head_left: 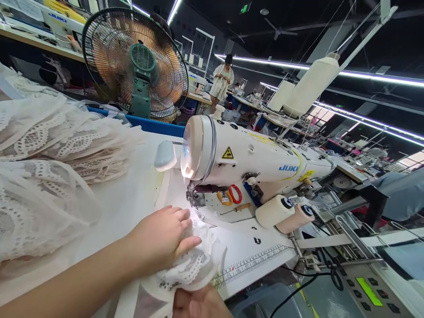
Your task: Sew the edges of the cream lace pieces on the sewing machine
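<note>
A white sewing machine [251, 152] stands on the table, its needle and presser foot [192, 196] at its left end. Just in front of the foot, white lace fabric [188, 269] lies in folds. My left hand [162, 238] rests palm down on this fabric, fingers stretched toward the foot and thumb apart. At the table's front edge, my right hand [202, 304] has its fingers curled at the fabric's lower edge; part of it is hidden by the lace and the frame edge.
Piled lace pieces [66, 137] cover the left side. A large fan [139, 66] stands behind. Scissors [232, 194], an awl-like tool [236, 208] and thread cones [274, 212] are beside the machine. A printed ruler [251, 263] runs along the front edge. A person [221, 79] stands farther back.
</note>
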Tool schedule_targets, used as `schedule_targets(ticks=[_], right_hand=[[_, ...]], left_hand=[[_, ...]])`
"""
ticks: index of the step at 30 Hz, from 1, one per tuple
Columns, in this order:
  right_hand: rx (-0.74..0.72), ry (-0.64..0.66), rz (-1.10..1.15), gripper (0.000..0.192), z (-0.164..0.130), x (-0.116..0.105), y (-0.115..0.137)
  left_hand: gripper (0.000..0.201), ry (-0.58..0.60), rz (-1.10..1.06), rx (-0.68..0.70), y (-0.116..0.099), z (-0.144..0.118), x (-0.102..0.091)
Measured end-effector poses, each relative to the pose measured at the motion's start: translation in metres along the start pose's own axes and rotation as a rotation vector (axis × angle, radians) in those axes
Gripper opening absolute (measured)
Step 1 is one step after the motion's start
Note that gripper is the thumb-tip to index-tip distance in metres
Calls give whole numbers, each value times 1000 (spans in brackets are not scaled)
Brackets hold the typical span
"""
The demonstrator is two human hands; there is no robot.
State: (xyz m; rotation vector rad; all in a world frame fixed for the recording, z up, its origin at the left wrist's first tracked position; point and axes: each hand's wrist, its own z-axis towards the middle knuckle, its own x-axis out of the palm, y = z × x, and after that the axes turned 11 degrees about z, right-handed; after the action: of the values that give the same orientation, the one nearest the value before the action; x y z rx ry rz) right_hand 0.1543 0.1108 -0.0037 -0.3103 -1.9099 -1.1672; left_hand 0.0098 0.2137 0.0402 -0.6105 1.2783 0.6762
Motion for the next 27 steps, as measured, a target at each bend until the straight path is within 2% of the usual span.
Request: schedule_targets(ticks=[5,12,19,24,27], right_hand=[[11,13,120,63,5,19,8],[-4,-9,142,55,14,16,3],[-30,11,202,57,16,30,9],[-101,-165,330,56,26,36,-4],[-174,-257,384,54,35,35,-16]], left_hand=[[52,74,31,-1,3,5,-6],[49,210,45,-15,1,9,-20],[48,171,29,29,-4,10,-19],[48,52,120,58,1,8,-7],[52,41,147,64,5,8,-5]])
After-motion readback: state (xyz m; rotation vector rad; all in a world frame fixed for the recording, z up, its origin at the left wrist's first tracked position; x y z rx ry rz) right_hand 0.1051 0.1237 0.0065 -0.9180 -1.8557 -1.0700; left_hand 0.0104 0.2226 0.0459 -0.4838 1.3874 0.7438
